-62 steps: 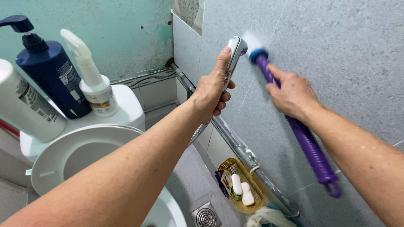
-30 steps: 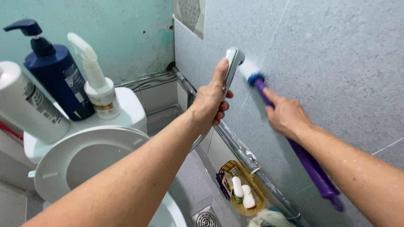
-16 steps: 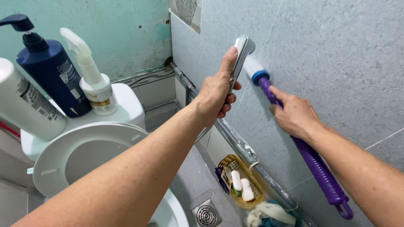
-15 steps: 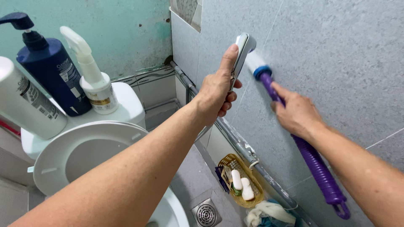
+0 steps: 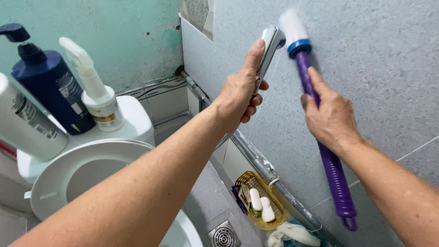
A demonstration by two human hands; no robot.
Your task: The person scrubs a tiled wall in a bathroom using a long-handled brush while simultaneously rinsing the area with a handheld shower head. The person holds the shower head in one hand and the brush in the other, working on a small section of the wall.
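— What worries you, standing here?

— Splash-back, mostly. The left hand (image 5: pixel 238 93) is clenched round the sprayer (image 5: pixel 270 48), thumb laid up along its back, nozzle aimed at the wall (image 5: pixel 375 77) just beside the brush (image 5: pixel 320 132) head. At that close range I'd guess water would bounce straight onto both arms and the bottles (image 5: pixel 50 91) on the cistern.

— And the brush?

— The right hand (image 5: pixel 331 116) is wrapped round the purple handle high up, forefinger stretched along it toward the blue collar. The white head is pressed to the tile at the top of the view and blurred. The long ribbed end hangs free below the wrist. With a wet handle and hard scrubbing, I think the grip could slip and the knuckles scrape the wall.

— Anything below?

— A yellow basket (image 5: pixel 260 203) with soap bars sits on the floor by the pipe (image 5: pixel 256 158), near the drain (image 5: pixel 224 235). Run-off from the wall would likely land in it. The toilet lid (image 5: pixel 77 171) is up, right under the left forearm, so a dropped sprayer could knock it.

— Is either hand loose?

— No, both are closed tight on their tools.
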